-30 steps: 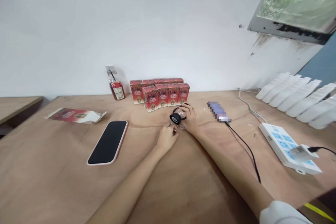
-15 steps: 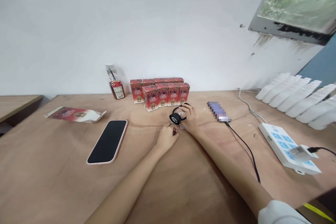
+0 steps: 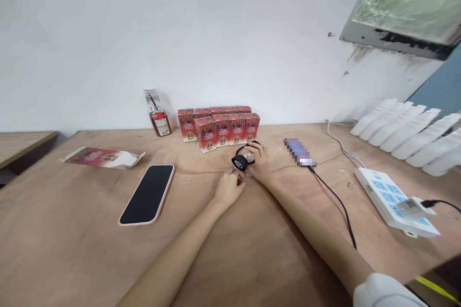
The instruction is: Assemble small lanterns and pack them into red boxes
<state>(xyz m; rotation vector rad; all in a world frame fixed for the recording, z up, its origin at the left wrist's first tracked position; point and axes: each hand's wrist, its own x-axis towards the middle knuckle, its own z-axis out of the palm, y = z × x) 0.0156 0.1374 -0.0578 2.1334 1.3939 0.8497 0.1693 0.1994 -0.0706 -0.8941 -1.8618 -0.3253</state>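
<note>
At the middle of the table, my right hand (image 3: 260, 162) is closed around a black-and-clear object (image 3: 239, 162) with a round black end that carries a pale marking. Its exact kind does not show, and my fingers cover part of it. My left hand (image 3: 229, 186) rests just to the left and nearer to me, fingers curled on a small shiny dark red thing (image 3: 239, 181). Most of that small thing is hidden. Behind both hands stand several red printed boxes (image 3: 206, 135) in two rows.
A dark-screened phone (image 3: 147, 195) and a flattened red carton (image 3: 94, 157) lie left. A bottle of reddish-brown liquid (image 3: 160, 122) stands by the wall. To the right are a phone on a cable (image 3: 298, 152), a power strip (image 3: 382, 196) and several white bottles (image 3: 406, 132).
The round black end of the object in my right hand has tilted slightly. Both hands keep nearly the same place, and the view has shifted a little.
</note>
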